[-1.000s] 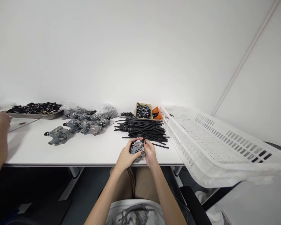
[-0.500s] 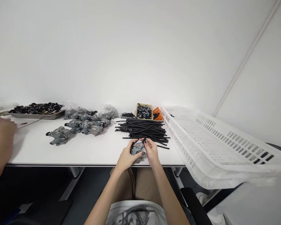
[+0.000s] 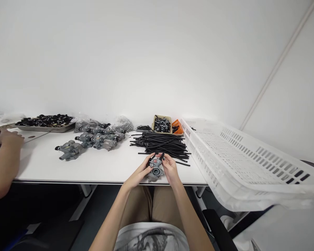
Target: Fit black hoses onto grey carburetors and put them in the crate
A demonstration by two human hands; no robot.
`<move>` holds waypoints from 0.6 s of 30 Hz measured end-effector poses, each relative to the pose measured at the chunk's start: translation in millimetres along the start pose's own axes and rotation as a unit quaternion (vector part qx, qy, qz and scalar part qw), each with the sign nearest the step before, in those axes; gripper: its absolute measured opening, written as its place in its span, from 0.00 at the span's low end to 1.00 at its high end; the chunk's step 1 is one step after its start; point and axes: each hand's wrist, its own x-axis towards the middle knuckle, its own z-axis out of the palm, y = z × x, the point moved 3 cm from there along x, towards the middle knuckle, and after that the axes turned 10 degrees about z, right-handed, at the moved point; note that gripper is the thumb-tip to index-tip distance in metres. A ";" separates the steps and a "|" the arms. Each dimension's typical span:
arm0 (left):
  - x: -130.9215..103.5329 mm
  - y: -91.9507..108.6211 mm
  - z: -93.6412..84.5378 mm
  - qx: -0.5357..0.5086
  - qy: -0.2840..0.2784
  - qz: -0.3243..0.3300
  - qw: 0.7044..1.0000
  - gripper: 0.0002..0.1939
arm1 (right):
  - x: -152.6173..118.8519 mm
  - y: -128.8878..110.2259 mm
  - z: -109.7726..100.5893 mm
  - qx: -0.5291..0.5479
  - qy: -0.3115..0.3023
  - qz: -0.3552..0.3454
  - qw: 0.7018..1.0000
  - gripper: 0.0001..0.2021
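A grey metal carburetor-like part [image 3: 156, 171] is held just above the table's front edge, its round opening facing me. My left hand [image 3: 143, 169] is closed on its left side, thumb across the front. My right hand [image 3: 169, 166] pinches a small black piece [image 3: 162, 156] at the part's upper right. Just behind my hands lies a pile of black tubes [image 3: 162, 143]. More grey metal parts [image 3: 95, 137] stand to the left, some beside clear plastic bags, and a single one [image 3: 70, 150] sits nearer the front.
A large white perforated crate [image 3: 240, 157] stands at the right. Behind the tubes are a beige bin [image 3: 162, 124] of small parts and an orange basket [image 3: 177, 127]. A metal tray [image 3: 45, 128] of black pieces lies back left, near another person's hand [image 3: 9, 139].
The grey part has turned in my hands, so its round opening now shows. My left hand's grip has shifted higher. At the far left, the other person's hand has moved slightly.
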 end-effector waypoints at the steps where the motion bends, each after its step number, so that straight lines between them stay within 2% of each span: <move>1: -0.5 0.3 -0.3 -0.008 -0.002 -0.001 1.000 0.32 | -1.4 0.0 -0.6 0.001 -0.006 0.002 1.000 0.20; 8: -0.5 -7.5 -4.2 -0.029 0.013 -0.010 0.999 0.32 | -9.1 0.9 -1.2 -0.046 -0.046 0.017 0.998 0.22; 14: 1.3 -19.9 -8.4 -0.048 0.034 -0.046 0.997 0.42 | -6.6 -5.3 5.7 -0.087 -0.056 0.021 0.994 0.19; 18: 2.1 -22.3 -12.0 -0.093 0.050 -0.038 0.994 0.45 | -1.7 -19.0 17.9 -0.103 -0.076 0.018 0.992 0.20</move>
